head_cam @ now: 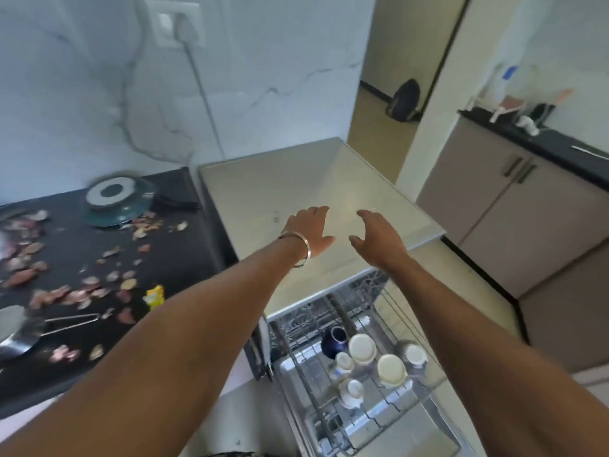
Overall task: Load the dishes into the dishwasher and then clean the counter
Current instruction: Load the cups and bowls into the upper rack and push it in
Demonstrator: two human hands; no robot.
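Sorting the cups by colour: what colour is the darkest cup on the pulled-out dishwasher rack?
Dark blue cup, clearest in the head view.

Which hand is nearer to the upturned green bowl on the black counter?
Left. The left hand hovers over the dishwasher top, just right of the green bowl; the right hand is farther right.

Under my left hand and right hand I see the dishwasher top, brushed metal with a dull satin sheen. The bangle on the left wrist is polished metal. Below the hands, the rack is thin shiny wire, holding glossy ceramic cups. Left of my left hand, the counter is dark, smooth stone, littered with dry papery peels. A metal strainer gleams there. The wall beyond looks like glossy marble.
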